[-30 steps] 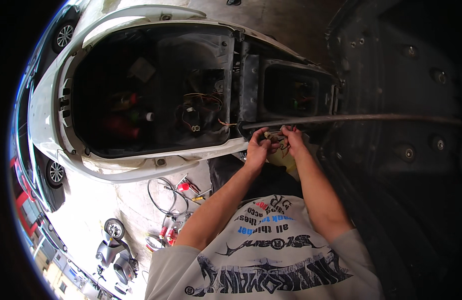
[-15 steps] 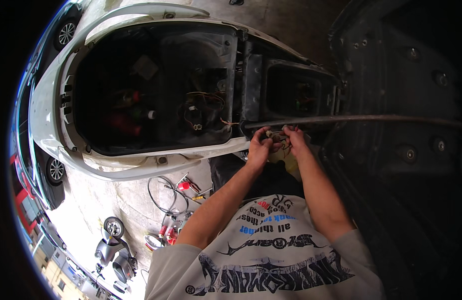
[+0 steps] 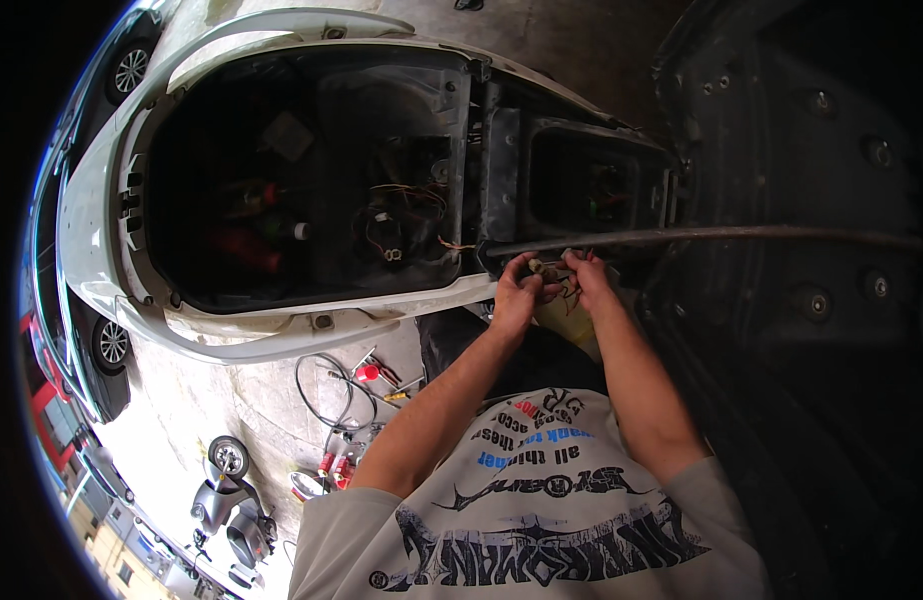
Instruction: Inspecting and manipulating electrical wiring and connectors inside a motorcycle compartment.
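Note:
Beside the near edge of a scooter's white body (image 3: 402, 302), both my hands meet in front of my chest. My left hand (image 3: 519, 297) is closed in a pinch on a small pale wire connector (image 3: 538, 267). Close against it, my right hand (image 3: 590, 278) also has its fingers pressed together. Thin wires (image 3: 570, 300) hang below the right fingers, but what exactly those fingertips grip is too small to make out. A long dark rod (image 3: 682, 236) runs just beyond the hands, over a black compartment (image 3: 510, 160).
Loose wires with connectors (image 3: 393, 254) lie in the open black storage bin (image 3: 312, 90). A large dark panel (image 3: 782, 180) stands at the right. On the floor at lower left are a coiled black cable (image 3: 304, 385), tools and a red round item (image 3: 368, 372). Another scooter (image 3: 232, 505) stands farther off.
Hardly anything differs. My hands stay together at the connector, with only a slight shift of the fingers and of the whole view.

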The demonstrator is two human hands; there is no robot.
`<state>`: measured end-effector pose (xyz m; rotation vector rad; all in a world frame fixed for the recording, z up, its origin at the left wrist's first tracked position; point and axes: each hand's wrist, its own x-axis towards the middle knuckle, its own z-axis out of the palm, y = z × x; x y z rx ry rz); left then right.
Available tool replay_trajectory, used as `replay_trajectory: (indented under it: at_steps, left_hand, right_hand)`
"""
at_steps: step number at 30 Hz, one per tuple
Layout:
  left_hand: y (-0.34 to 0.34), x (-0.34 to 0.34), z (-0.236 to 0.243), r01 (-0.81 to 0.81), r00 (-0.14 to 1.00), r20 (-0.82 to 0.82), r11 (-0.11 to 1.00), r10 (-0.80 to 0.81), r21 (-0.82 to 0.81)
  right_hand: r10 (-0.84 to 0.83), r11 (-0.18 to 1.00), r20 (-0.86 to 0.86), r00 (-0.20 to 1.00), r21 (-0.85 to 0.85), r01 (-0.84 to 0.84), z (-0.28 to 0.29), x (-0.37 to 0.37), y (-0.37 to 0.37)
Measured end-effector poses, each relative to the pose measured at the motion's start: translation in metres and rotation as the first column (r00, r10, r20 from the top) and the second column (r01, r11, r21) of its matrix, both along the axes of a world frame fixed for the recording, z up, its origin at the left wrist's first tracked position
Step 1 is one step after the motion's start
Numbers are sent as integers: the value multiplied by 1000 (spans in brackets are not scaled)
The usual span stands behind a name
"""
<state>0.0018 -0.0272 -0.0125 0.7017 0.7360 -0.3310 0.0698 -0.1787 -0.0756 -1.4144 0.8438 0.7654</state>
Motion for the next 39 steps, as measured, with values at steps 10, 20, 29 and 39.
replay_trajectory:
  at_steps: [10,20,29,39]
  left_hand:
    - [0,3,6,9,999,-34,1000,-9,7]
    - [0,1,2,1,1000,-11,1000,-1,-8]
    - [-2,1,2,-15,1000,-11,1000,15,1]
    - [-2,0,0,4,1000,1,999,-4,34]
  right_hand:
    - [-10,1000,15,1000,2,10,-3,-1,0]
    - [43,999,65,997,16,-44,-3,-4,-2]
    - [8,999,62,998,32,-10,-1,-5,-10]
    - [12,1000,68,998,22,-13,4,-5,-8]
